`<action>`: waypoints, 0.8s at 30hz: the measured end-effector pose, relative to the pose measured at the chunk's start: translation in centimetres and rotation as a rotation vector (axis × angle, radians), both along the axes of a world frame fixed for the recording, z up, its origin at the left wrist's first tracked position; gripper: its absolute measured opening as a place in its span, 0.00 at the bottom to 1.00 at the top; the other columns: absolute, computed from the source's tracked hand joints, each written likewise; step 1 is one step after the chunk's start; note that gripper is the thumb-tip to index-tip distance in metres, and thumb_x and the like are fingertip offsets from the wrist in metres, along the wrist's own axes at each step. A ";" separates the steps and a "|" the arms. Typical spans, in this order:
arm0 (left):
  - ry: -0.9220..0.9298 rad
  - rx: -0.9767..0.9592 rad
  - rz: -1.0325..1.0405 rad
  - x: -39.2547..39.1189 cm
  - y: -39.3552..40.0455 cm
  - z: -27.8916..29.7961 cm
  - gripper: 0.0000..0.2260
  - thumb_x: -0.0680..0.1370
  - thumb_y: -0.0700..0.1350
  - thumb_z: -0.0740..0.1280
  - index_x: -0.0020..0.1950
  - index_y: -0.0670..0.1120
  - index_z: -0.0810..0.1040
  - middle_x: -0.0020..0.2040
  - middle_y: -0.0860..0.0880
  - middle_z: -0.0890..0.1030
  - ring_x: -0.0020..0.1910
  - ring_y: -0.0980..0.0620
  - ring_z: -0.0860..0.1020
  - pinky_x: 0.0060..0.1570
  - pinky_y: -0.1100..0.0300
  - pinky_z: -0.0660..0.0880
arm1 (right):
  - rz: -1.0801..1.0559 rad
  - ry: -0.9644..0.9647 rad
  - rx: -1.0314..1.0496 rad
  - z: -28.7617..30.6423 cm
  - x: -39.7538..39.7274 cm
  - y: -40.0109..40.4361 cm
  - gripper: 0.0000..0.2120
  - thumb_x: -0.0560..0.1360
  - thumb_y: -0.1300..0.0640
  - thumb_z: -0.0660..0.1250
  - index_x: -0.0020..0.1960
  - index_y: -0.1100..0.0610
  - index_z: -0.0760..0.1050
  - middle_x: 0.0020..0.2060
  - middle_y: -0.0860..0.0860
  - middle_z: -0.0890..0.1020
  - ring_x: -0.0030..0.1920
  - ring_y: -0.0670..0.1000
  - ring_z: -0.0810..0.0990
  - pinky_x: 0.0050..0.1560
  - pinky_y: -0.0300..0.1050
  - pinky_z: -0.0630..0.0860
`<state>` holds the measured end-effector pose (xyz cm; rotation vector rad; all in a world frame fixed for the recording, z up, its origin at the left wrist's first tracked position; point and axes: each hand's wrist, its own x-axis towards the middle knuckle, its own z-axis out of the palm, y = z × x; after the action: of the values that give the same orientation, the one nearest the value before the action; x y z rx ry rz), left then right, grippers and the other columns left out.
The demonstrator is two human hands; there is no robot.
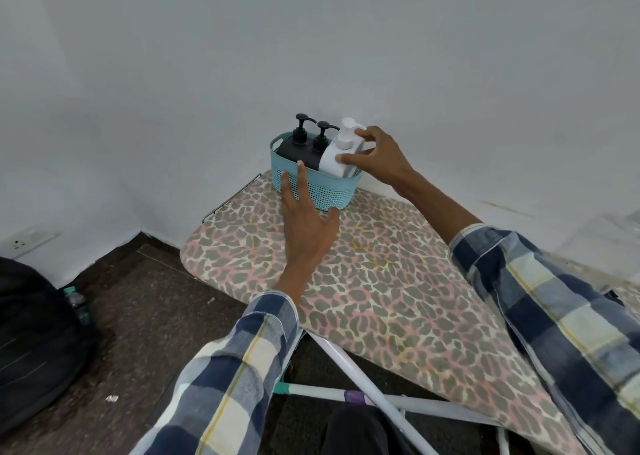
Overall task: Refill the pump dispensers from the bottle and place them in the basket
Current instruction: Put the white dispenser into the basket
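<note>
A teal perforated basket (329, 191) stands at the far end of the ironing board (381, 281), against the wall. Inside it stand two black pump dispensers (294, 146) (318, 151) and, at the right end, a white pump dispenser (337, 158), tilted slightly. My right hand (377, 160) grips the white dispenser, thumb on its front and fingers behind its pump. My left hand (304, 219) lies with straight fingers against the basket's front wall.
The board has a leopard-print cover and white metal legs (363, 395) below. A wall corner is right behind the basket. A black bag (31, 343) and a small bottle (79, 305) sit on the dark floor at left. A wall socket (24, 241) is low on the left wall.
</note>
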<state>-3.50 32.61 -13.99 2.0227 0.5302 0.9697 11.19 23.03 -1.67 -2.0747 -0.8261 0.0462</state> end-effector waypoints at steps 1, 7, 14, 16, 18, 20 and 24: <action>-0.001 -0.003 -0.001 0.0 0.0 0.0 0.46 0.80 0.46 0.73 0.88 0.58 0.46 0.88 0.46 0.45 0.86 0.38 0.52 0.76 0.32 0.68 | -0.001 0.001 -0.002 -0.1 0.1 0.2 0.37 0.69 0.45 0.82 0.73 0.53 0.73 0.66 0.48 0.79 0.61 0.51 0.81 0.57 0.43 0.78; -0.006 0.000 0.018 0.2 0.0 0.0 0.46 0.79 0.47 0.74 0.88 0.58 0.47 0.88 0.45 0.47 0.86 0.38 0.52 0.77 0.32 0.67 | -0.012 -0.096 -0.068 -2.2 -0.2 0.8 0.22 0.79 0.47 0.74 0.69 0.56 0.77 0.60 0.52 0.82 0.62 0.54 0.80 0.57 0.45 0.77; -0.001 0.017 0.033 0.2 0.1 -0.1 0.47 0.77 0.46 0.74 0.88 0.58 0.47 0.87 0.45 0.49 0.86 0.38 0.53 0.76 0.30 0.67 | -0.029 -0.160 -0.287 -3.2 -0.4 0.6 0.23 0.87 0.42 0.55 0.77 0.51 0.70 0.77 0.53 0.61 0.76 0.61 0.57 0.74 0.63 0.59; 0.003 0.021 0.041 0.1 0.1 0.0 0.47 0.77 0.46 0.74 0.88 0.58 0.47 0.87 0.45 0.49 0.86 0.38 0.53 0.76 0.30 0.67 | -0.014 -0.114 -0.267 -3.7 -0.8 0.3 0.27 0.87 0.39 0.54 0.82 0.51 0.63 0.79 0.52 0.57 0.78 0.60 0.55 0.76 0.66 0.56; 0.006 0.023 0.043 0.0 -0.1 0.2 0.47 0.77 0.46 0.74 0.88 0.56 0.48 0.87 0.44 0.50 0.85 0.38 0.54 0.77 0.32 0.67 | -0.042 -0.048 -0.181 -4.5 -1.8 0.0 0.34 0.86 0.37 0.54 0.85 0.55 0.54 0.81 0.53 0.56 0.81 0.60 0.53 0.78 0.65 0.54; 0.008 0.022 0.048 -0.1 -0.3 0.5 0.48 0.76 0.46 0.74 0.88 0.54 0.48 0.86 0.42 0.52 0.85 0.39 0.55 0.77 0.35 0.67 | -0.050 0.060 -0.016 -5.4 -3.2 -0.2 0.36 0.86 0.39 0.58 0.85 0.57 0.52 0.79 0.55 0.61 0.80 0.58 0.58 0.80 0.60 0.58; 0.015 0.007 0.057 -0.2 -0.3 0.5 0.47 0.75 0.47 0.74 0.87 0.46 0.49 0.84 0.41 0.56 0.82 0.38 0.59 0.76 0.35 0.69 | 0.067 0.124 0.229 -7.7 -4.5 -0.1 0.33 0.83 0.45 0.70 0.81 0.51 0.58 0.70 0.43 0.71 0.72 0.49 0.74 0.75 0.52 0.73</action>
<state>-3.71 32.32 -13.48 2.0320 0.5955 0.9924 6.65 22.97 -9.40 -1.8109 -0.7867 0.1110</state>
